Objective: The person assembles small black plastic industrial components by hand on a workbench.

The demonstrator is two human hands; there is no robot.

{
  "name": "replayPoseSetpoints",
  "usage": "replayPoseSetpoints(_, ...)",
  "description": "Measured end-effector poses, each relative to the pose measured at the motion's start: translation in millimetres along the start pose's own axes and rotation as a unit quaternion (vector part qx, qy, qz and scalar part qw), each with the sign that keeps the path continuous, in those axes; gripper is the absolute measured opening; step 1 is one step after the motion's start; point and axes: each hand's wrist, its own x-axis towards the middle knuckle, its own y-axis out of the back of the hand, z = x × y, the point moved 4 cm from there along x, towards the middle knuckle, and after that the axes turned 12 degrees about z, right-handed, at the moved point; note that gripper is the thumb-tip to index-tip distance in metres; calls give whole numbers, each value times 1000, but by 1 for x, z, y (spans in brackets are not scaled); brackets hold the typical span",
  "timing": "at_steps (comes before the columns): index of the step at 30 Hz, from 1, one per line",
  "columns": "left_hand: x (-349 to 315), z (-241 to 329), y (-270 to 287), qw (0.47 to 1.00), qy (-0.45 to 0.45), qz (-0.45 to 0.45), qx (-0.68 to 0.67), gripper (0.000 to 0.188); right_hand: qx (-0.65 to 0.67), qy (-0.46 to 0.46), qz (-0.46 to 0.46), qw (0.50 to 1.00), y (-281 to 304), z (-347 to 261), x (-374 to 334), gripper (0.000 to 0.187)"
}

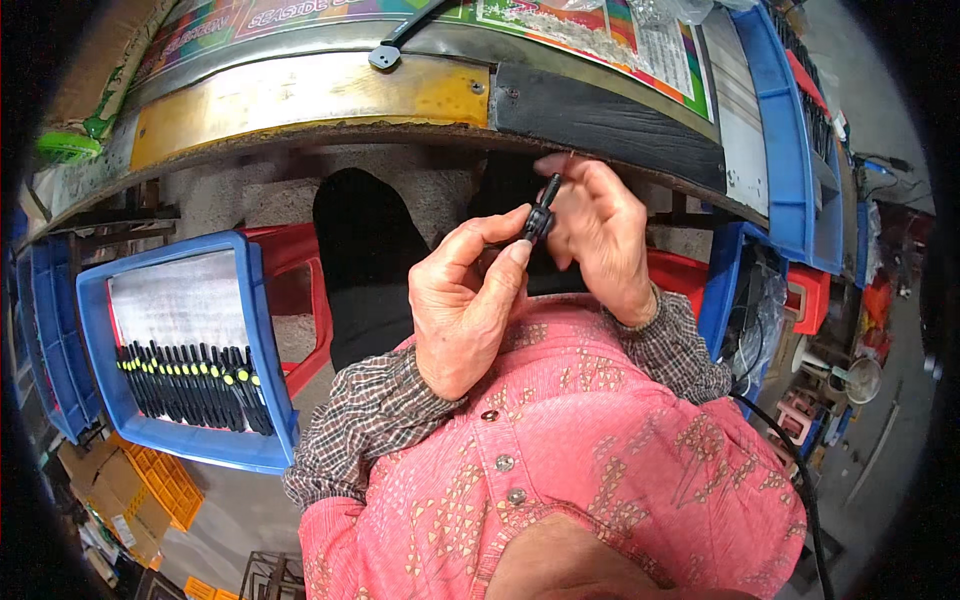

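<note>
My left hand (465,300) pinches a small black plastic part (540,222) between thumb and fingers. From the part's rounded block, a narrow black stem points up and away from me. Just right of it is my right hand (605,235), fingers curved and apart, partly blurred by motion. Its upper fingertips come close to the bench edge, and I see nothing held in it. Left of me, a blue tray (265,340) holds a row of several slim black pieces (190,385) with yellow-green dots, lying on pale sheeting.
A worn workbench (300,95) with metal and black edging runs across the front. On it lies a black rod with a flat grey head (384,57). Blue bins (790,130) stand at the right. A red stool-like frame (300,300) is beside my knee; a black cable (800,460) hangs right.
</note>
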Motion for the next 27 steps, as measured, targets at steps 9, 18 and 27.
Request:
replayPoseSetpoints(9,-5,6,3,1000,-5,3,9,24,-27,52,-49,997,-7,-5,-9,43)
replayPoseSetpoints(18,-8,12,6,1000,-24,0,15,23,-9,104,-39,994,-9,-9,-11,39)
replayPoseSetpoints(27,-9,17,10,1000,-25,5,10,23,27,94,-34,995,-10,-3,-7,32)
